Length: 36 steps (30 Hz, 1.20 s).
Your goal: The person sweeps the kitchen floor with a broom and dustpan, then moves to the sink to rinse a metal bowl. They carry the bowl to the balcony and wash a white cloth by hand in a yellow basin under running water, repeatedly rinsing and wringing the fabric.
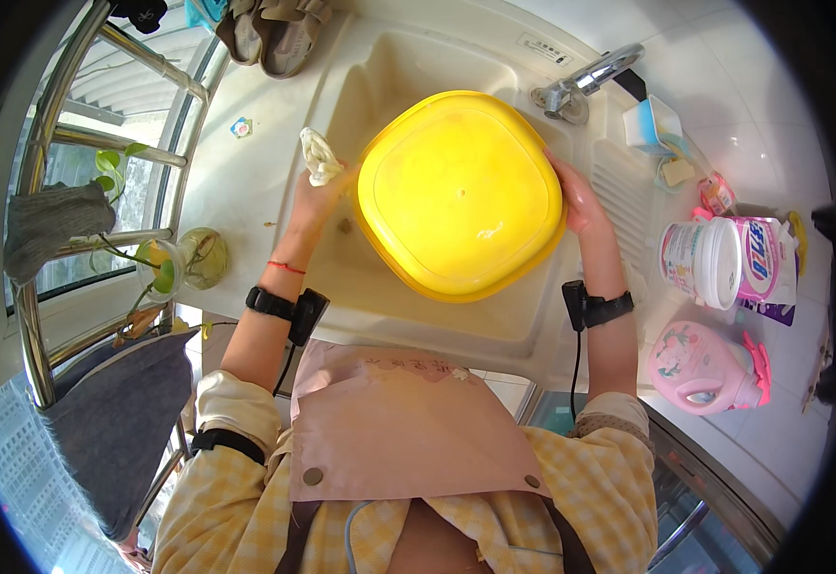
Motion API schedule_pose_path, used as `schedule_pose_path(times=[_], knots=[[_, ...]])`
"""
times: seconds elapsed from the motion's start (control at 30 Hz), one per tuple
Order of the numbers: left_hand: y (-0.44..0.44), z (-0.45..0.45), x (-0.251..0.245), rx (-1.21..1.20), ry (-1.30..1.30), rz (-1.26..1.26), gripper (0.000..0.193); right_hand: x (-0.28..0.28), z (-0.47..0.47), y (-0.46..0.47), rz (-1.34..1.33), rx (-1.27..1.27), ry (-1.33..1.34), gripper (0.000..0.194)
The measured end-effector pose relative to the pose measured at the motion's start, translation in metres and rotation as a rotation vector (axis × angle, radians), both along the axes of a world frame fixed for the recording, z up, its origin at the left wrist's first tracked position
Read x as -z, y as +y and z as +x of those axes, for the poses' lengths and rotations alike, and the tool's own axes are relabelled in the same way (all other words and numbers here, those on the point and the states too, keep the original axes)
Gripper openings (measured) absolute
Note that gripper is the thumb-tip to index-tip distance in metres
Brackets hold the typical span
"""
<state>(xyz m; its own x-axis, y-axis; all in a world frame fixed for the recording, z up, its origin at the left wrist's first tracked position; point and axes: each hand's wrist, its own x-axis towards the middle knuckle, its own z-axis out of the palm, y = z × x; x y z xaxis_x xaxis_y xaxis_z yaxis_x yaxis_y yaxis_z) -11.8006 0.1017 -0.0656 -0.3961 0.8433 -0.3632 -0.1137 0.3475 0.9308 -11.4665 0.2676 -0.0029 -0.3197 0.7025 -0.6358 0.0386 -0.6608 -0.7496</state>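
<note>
A yellow plastic basin (461,194) is held over the laundry sink (418,316), its flat underside facing me. My left hand (323,192) is at the basin's left edge and also holds a crumpled whitish cloth (319,156); part of its fingers is hidden behind the basin. My right hand (577,194) grips the basin's right edge, with most fingers out of sight behind it. The chrome faucet (576,86) stands behind the basin, at the upper right. Each wrist wears a black strap with a small device.
Right of the ribbed washboard (622,186) stand a white tub (701,263), a detergent pouch (768,262) and a pink detergent jug (701,367). Sandals (274,32) lie on the back left ledge. At left are a glass vase (204,258) with a plant and a metal rack (44,143) with hanging cloths.
</note>
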Motion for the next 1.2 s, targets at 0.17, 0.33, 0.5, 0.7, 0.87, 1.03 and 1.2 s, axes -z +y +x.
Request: schedule_pose_path(times=[0.17,0.33,0.5,0.7,0.87,1.03,1.2], knots=[[0.003,0.001,-0.009,-0.065,0.03,0.005,0.025,-0.025,-0.009,-0.03,0.24,-0.063,0.088,0.041],[0.003,0.007,-0.001,-0.155,-0.007,0.079,0.026,-0.033,-0.048,-0.085,0.864,-0.988,-0.529,0.03],[-0.001,0.008,0.029,-0.148,0.123,0.136,0.03,0.036,-0.057,-0.107,1.391,-1.007,-0.544,0.018],[-0.009,0.024,0.028,-0.025,0.405,0.024,0.048,0.105,-0.034,-0.098,1.409,-1.254,-0.843,0.025],[-0.009,0.034,0.036,0.098,0.242,-0.15,0.051,0.082,-0.033,-0.075,0.876,-1.16,-0.704,0.033],[-0.004,0.045,0.05,0.007,0.006,-0.232,0.049,0.02,-0.038,0.018,0.966,0.11,-1.052,0.048],[0.006,0.056,0.058,0.041,-0.022,-0.271,0.05,0.015,-0.042,0.076,1.212,-0.073,-1.147,0.031]])
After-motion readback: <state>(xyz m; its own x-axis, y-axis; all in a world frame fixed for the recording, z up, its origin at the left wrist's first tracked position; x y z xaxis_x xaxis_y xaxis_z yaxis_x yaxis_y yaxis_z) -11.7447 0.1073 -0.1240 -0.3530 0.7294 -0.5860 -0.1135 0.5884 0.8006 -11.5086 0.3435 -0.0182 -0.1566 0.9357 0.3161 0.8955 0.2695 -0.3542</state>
